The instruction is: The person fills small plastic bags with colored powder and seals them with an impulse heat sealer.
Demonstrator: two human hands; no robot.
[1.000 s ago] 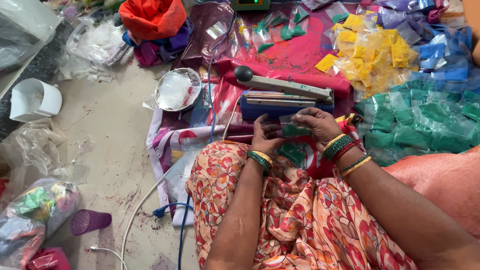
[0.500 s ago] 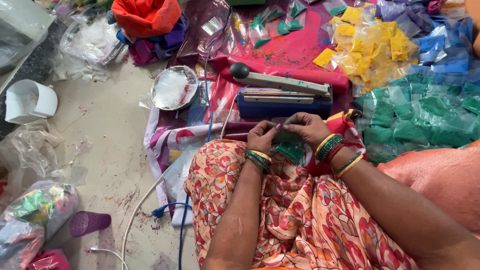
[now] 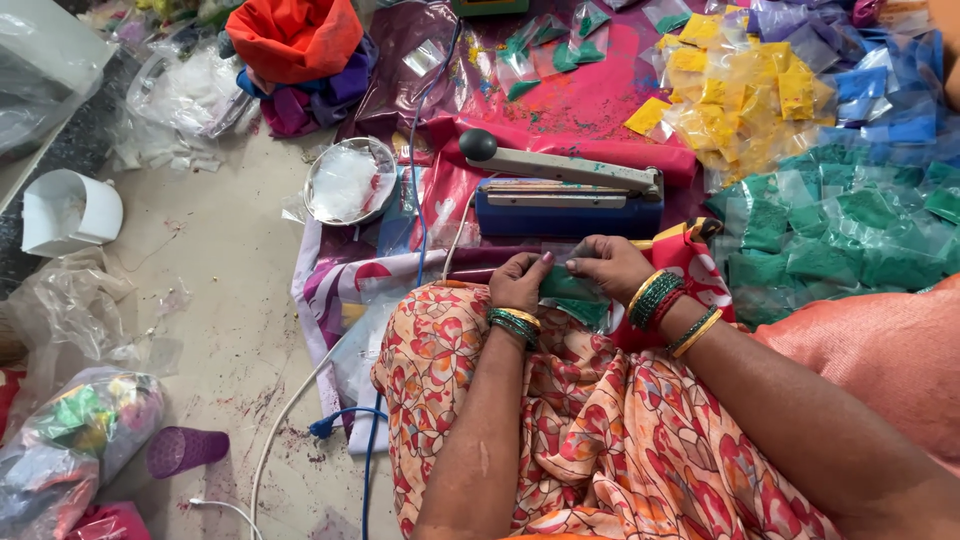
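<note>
My left hand [image 3: 518, 282] and my right hand [image 3: 607, 267] meet over my lap, both pinching one small clear packet of green powder [image 3: 566, 286]. Bangles ring both wrists. Just beyond the hands stands a blue heat sealer [image 3: 566, 195] with its grey arm and black knob raised. A heap of green powder packets [image 3: 840, 235] lies to the right of the hands.
Yellow packets [image 3: 745, 95] and blue packets [image 3: 880, 85] are piled at the back right. A steel bowl of clear bags [image 3: 350, 182] sits left of the sealer. A white cup [image 3: 68, 212], a purple cup [image 3: 185, 450], cables and plastic bags lie on the floor at left.
Both hands have drawn back from the sealer toward my lap, bringing the green packet with them, and they have closed together on it.
</note>
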